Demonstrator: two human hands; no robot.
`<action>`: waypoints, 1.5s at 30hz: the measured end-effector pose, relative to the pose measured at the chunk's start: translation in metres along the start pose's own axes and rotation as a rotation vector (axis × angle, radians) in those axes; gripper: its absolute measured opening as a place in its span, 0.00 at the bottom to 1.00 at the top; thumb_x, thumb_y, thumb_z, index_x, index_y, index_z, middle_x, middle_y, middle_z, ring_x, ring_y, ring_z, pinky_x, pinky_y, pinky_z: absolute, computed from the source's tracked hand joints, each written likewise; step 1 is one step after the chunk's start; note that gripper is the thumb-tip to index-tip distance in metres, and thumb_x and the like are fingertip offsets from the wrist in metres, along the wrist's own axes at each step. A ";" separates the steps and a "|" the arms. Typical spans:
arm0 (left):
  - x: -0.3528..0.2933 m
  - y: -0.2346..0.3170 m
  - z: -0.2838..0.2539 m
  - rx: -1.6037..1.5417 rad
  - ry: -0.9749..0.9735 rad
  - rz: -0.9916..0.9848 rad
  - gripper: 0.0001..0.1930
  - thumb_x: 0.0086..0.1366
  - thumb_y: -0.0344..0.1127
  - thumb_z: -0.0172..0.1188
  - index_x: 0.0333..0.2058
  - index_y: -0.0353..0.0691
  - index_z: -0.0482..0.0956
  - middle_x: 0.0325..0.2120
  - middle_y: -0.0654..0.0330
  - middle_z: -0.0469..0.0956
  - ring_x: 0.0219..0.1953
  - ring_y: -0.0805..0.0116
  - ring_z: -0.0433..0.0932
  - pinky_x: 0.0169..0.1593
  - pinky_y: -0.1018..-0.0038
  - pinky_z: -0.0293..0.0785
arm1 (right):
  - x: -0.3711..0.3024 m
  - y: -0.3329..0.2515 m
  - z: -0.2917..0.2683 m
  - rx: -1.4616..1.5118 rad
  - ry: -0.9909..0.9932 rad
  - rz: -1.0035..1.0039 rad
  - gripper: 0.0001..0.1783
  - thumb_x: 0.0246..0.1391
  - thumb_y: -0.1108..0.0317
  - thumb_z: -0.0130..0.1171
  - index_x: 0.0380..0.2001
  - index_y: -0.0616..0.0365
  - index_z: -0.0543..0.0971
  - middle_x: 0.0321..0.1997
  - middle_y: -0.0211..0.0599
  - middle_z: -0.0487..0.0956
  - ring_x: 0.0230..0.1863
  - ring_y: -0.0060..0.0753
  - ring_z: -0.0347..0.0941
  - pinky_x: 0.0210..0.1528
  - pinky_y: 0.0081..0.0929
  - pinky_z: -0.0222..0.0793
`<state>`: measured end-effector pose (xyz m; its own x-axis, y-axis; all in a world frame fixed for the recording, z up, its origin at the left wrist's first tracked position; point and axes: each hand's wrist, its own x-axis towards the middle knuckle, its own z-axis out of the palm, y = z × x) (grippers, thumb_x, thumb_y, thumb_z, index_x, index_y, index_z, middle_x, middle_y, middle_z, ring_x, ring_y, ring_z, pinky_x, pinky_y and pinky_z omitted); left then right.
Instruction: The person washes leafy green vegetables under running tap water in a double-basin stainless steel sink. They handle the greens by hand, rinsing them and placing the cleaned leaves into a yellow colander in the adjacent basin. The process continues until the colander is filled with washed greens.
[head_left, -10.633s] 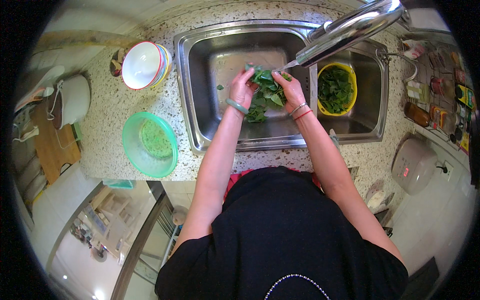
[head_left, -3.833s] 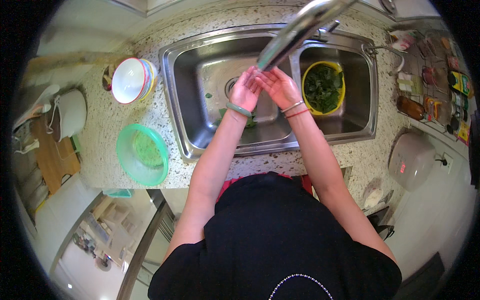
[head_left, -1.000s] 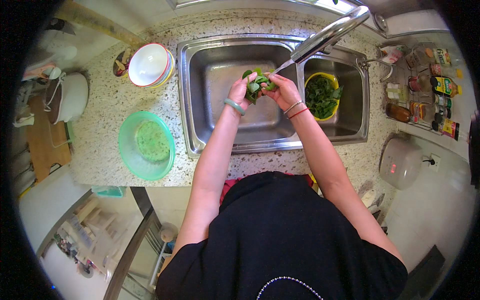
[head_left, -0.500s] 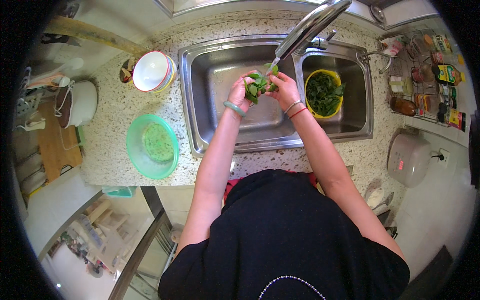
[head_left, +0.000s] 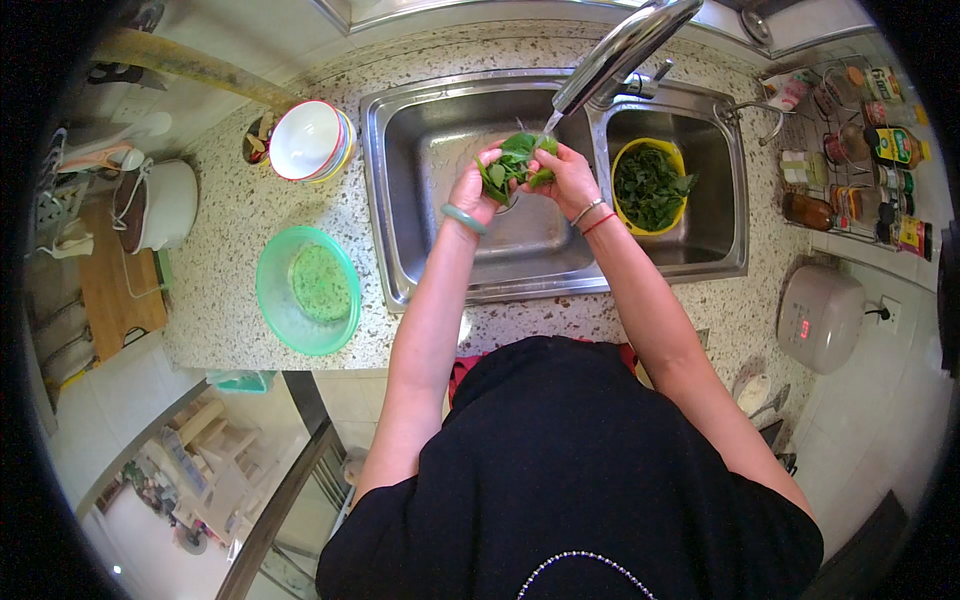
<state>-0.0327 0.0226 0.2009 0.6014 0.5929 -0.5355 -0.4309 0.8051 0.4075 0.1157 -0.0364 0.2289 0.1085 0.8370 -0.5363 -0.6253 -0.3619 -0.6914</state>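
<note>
I had both hands over the larger, left basin of the steel sink [head_left: 400, 200], just below the spout of the long faucet [head_left: 620, 50], which reached in from one o'clock. My left hand [head_left: 472, 192] was curled around the lower stems of a bunch of green leaves [head_left: 518, 160], its grip closed on them from the eight o'clock side. My right hand [head_left: 570, 178] met the same bunch from four o'clock, fingers bent in and pinching the leaves, so the two hands touched through the greens. The bunch sat between them, raised above the basin floor and right under the faucet tip. A pale green bangle [head_left: 463, 218] ringed my left wrist; thin bracelets, one of them red, ringed my right.

In the smaller right basin, at three o'clock from the hands, stood a yellow colander [head_left: 628, 160] filled with more dark greens, close to my right hand but not touching it. On the speckled bench [head_left: 230, 230], at nine o'clock from the sink, lay a stack of bowls [head_left: 308, 140], white inside with coloured rims, and nearer to me a green plastic basin [head_left: 305, 290] with a green strainer inside it. Farther out toward nine o'clock stood a white pot [head_left: 160, 205] beside a wooden board [head_left: 115, 290]. At three o'clock, beyond the sink, a wire rack [head_left: 850, 150] held bottles and jars, and at four o'clock a white rice cooker [head_left: 820, 318] sat well apart from my hands.
</note>
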 end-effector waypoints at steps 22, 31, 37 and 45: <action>0.015 -0.009 0.021 0.297 0.226 0.071 0.21 0.61 0.54 0.45 0.39 0.42 0.71 0.28 0.63 0.73 0.25 0.73 0.72 0.22 0.79 0.69 | -0.003 -0.003 0.017 -0.534 0.124 -0.060 0.16 0.46 0.54 0.59 0.30 0.56 0.72 0.22 0.25 0.71 0.21 0.16 0.67 0.18 0.14 0.61; 0.006 -0.005 0.017 0.286 0.029 0.105 0.14 0.61 0.36 0.52 0.44 0.40 0.70 0.32 0.63 0.74 0.29 0.76 0.73 0.24 0.81 0.70 | 0.009 0.006 -0.013 -0.046 0.078 0.019 0.10 0.55 0.63 0.48 0.32 0.59 0.71 0.21 0.27 0.69 0.19 0.19 0.64 0.21 0.17 0.64; -0.003 -0.001 0.027 0.440 0.134 0.106 0.16 0.58 0.37 0.57 0.45 0.43 0.70 0.32 0.64 0.75 0.28 0.77 0.73 0.21 0.83 0.69 | 0.004 0.006 -0.010 -0.170 0.070 -0.021 0.09 0.53 0.65 0.48 0.35 0.58 0.71 0.27 0.29 0.72 0.27 0.21 0.69 0.27 0.24 0.69; 0.009 -0.007 0.013 0.764 -0.001 0.373 0.20 0.51 0.26 0.61 0.45 0.42 0.70 0.35 0.63 0.74 0.34 0.77 0.73 0.28 0.82 0.72 | -0.006 -0.008 0.008 -0.106 0.090 0.122 0.15 0.50 0.57 0.55 0.36 0.54 0.71 0.30 0.28 0.73 0.30 0.21 0.70 0.27 0.23 0.69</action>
<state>-0.0154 0.0227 0.2030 0.5112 0.8173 -0.2659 -0.0290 0.3256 0.9451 0.1137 -0.0356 0.2414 0.1087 0.7457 -0.6573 -0.5539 -0.5037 -0.6629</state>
